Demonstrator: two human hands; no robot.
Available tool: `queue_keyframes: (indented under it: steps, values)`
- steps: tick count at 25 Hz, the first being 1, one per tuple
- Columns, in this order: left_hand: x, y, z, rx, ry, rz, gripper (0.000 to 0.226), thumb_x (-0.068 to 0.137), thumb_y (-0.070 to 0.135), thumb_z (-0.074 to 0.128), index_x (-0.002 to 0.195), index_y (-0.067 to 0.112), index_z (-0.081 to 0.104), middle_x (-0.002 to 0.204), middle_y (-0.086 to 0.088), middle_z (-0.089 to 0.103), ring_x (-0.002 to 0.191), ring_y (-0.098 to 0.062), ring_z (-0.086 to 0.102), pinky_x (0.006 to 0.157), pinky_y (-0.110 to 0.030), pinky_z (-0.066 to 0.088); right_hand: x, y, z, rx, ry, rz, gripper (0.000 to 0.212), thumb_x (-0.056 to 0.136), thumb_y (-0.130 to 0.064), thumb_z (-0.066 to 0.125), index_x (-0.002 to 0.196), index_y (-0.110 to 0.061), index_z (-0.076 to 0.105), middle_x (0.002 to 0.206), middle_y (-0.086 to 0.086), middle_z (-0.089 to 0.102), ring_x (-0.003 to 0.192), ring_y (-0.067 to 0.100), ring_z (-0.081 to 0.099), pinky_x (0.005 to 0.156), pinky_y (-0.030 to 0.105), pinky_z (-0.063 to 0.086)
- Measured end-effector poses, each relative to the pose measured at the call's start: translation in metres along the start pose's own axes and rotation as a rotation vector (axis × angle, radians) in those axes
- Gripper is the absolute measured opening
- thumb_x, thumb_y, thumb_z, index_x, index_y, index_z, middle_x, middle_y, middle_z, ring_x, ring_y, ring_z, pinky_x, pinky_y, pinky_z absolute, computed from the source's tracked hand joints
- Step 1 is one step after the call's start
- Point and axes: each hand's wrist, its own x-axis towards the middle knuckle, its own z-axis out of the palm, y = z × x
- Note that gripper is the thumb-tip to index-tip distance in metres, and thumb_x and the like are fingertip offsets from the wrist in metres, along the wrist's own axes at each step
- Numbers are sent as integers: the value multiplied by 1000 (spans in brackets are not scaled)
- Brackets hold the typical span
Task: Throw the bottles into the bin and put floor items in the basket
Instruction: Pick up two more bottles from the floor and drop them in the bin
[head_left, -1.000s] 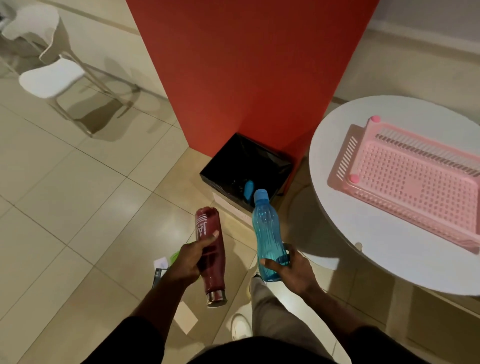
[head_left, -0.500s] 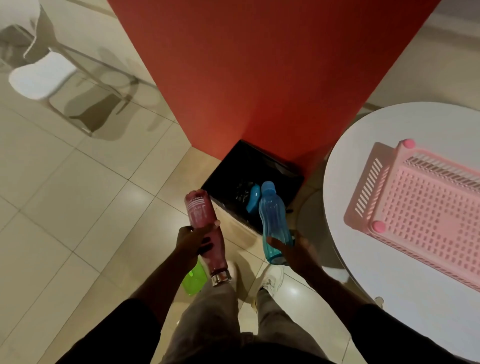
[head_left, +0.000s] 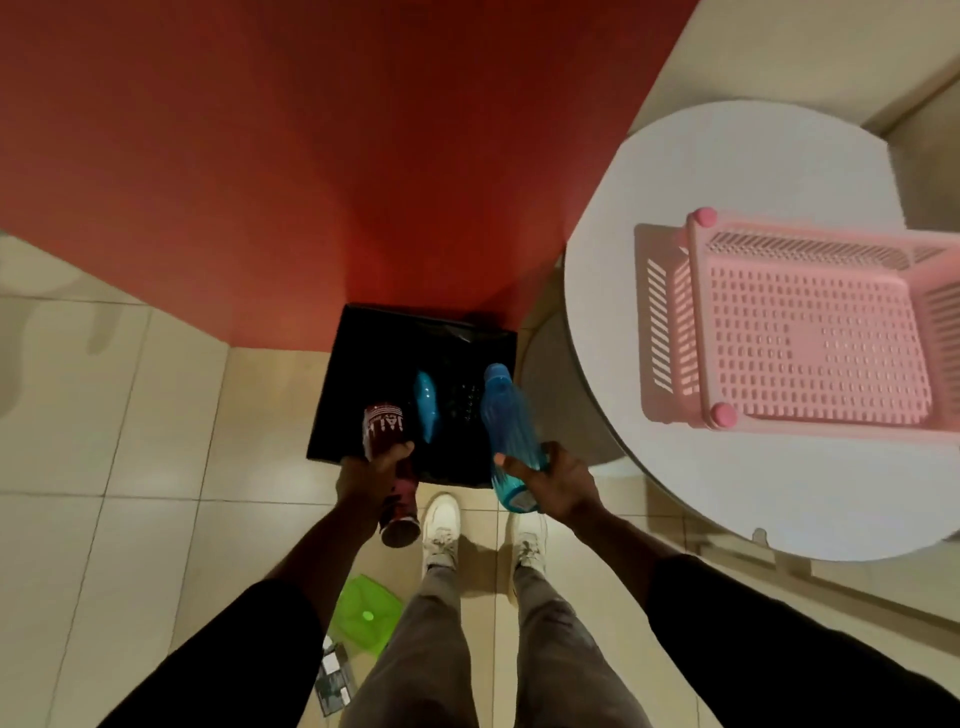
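The person stood facing a black bin set against a red wall at 12 o'clock. The left hand had its fingers wrapped tight around a maroon bottle, which tilted with its top over the bin's near edge and its base toward the shoes. The right hand gripped the lower part of a blue bottle, whose cap pointed to 12 o'clock above the bin's right side. Another blue bottle lay inside the bin, between the two held ones. At 2 o'clock a pink basket sat on a round white table. At 7 o'clock, on the tiled floor, lay a green lid and, just beyond it, some small dark packets.
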Motion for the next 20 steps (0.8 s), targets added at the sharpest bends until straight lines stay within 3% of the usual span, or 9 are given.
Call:
queue_keyframes:
  steps: [2,6,9,12,16,20]
  values:
    - [17,16,2,126,71,82,69,74,38,95,126,1,68,110,-20,75,97,-38,75,89,-55,63,14,-8,9,-42,34,17,94,50,-101,56,112,-30,53,105,-4,69,80,9,70,74,35,65]
    - [48,43,0,254,53,168,76,69,46,96,129,7,69,109,-13,77,93,-30,77,86,-46,65,41,-27,24,-115,56,9,80,59,-94,61,107,-29,54,97,-3,68,74,8,67,70,32,63]
    - [71,53,0,263,50,190,88,65,54,97,134,8,66,119,-13,76,102,-31,76,94,-48,63,61,-37,40,-179,102,2,84,73,-87,60,125,-22,54,106,4,70,85,21,71,75,34,61]
    - [89,57,6,366,81,235,119,64,69,92,150,4,44,140,-15,64,127,-37,64,107,-43,54,70,-38,59,-266,358,-136,70,101,-62,44,148,-11,36,104,16,68,89,33,72,75,35,58]
    - [81,46,5,681,19,437,120,69,69,88,154,2,36,154,-22,49,143,-43,47,117,-56,43,52,-22,72,-295,26,-32,80,95,-65,54,150,-10,36,135,21,55,123,39,56,99,45,51]
    - [48,18,-12,996,-25,654,113,75,66,84,155,2,37,150,-22,46,141,-43,43,114,-55,42,13,-1,73,-374,56,-127,82,91,-68,56,152,-18,33,138,14,55,123,32,54,100,43,50]
